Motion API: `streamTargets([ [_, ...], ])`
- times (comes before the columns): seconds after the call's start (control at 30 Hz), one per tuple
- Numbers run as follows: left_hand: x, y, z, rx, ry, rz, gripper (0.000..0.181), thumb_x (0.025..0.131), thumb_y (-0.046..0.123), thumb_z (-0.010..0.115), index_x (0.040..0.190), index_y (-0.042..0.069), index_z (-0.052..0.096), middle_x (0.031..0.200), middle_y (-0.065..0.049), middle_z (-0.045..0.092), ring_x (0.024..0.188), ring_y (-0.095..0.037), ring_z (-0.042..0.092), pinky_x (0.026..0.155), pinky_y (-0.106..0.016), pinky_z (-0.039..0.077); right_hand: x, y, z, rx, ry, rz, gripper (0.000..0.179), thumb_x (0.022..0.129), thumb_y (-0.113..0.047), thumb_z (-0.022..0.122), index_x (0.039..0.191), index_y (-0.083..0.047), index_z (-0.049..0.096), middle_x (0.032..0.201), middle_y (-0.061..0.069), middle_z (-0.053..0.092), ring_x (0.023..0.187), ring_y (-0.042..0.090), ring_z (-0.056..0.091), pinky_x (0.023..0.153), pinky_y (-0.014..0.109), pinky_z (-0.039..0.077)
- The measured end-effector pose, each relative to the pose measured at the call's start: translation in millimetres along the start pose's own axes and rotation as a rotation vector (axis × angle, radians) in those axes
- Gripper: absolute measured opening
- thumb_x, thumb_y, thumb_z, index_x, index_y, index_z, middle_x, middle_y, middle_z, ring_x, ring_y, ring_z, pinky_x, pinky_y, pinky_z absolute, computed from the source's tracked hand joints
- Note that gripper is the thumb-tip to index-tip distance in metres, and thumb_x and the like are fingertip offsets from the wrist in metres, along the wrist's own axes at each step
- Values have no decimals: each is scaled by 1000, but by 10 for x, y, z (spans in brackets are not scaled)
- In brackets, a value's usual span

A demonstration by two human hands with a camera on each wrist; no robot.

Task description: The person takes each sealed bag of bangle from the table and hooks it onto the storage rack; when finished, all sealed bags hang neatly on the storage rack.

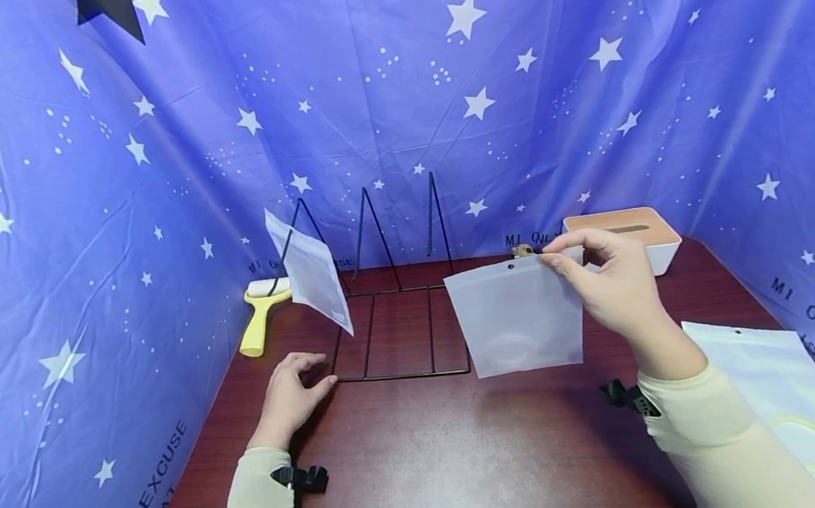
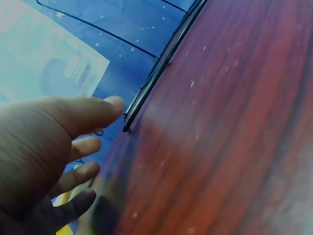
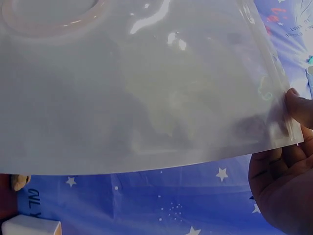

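Observation:
My right hand [image 1: 618, 280] pinches a frosted plastic zip bag [image 1: 520, 316] by its top right corner, holding it up right of the black wire rack [image 1: 421, 374]. Through the bag in the right wrist view, a ring-shaped thing [image 3: 54, 32] shows inside. My left hand [image 1: 288, 397] rests at the rack's front left corner, its thumb [image 2: 93, 112] right at the wire and its other fingers loosely apart. Another white bag [image 1: 312, 265] leans tilted at the rack's leftmost upright divider.
Behind the rack's left side lies a lint roller with a yellow handle [image 1: 259, 325]. A tissue box with a wooden lid [image 1: 657, 230] stands at the back right, a small brown figure [image 1: 523, 250] to its left. A larger white bag [image 1: 753, 374] with a yellow ring lies at right.

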State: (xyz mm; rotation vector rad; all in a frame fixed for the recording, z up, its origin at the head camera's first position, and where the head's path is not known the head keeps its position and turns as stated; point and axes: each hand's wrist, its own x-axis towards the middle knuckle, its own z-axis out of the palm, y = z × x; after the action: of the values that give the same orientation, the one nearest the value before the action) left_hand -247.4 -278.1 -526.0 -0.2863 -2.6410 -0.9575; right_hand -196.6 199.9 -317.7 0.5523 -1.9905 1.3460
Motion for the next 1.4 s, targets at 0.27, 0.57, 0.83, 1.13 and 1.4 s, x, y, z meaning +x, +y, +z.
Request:
streamTargets([
  [0.27,16,119,12,-127,67,52,42,84,15,90,122,6,75,115,-8,70,101,-28,72,86,-47,60,-38,78,96,0,-2,11,4,89,4,80,91,2,78,65,7,60,54,13,38,47,23,29],
  [0.57,32,325,110,-194,38,110,39,85,17,90,120,8,76,113,-11,71,97,-28,69,81,-44,58,-62,276,221,51,-21,-2,8,87,3,82,93,-3,80,72,4,67,51,13,33,46,27,26],
  [0.83,6,501,185,-266,12,194,38,85,16,89,119,6,75,111,-3,70,96,-33,69,78,-49,57,-65,220,354,157,-62,-7,9,88,6,81,94,0,79,91,11,75,59,13,46,52,22,38],
  [1.13,-3,758,259,-343,-66,235,37,87,20,89,121,17,75,113,-5,72,103,-33,69,85,-50,58,-83,211,522,155,-48,1,6,89,-1,82,94,-3,79,79,6,71,55,13,37,49,25,31],
  [1.4,-21,902,342,-356,-99,282,40,86,22,89,123,21,74,113,-4,74,105,-31,70,84,-55,55,-96,165,661,190,-40,-10,11,88,3,82,93,-7,80,79,5,71,53,12,34,47,25,29],
])
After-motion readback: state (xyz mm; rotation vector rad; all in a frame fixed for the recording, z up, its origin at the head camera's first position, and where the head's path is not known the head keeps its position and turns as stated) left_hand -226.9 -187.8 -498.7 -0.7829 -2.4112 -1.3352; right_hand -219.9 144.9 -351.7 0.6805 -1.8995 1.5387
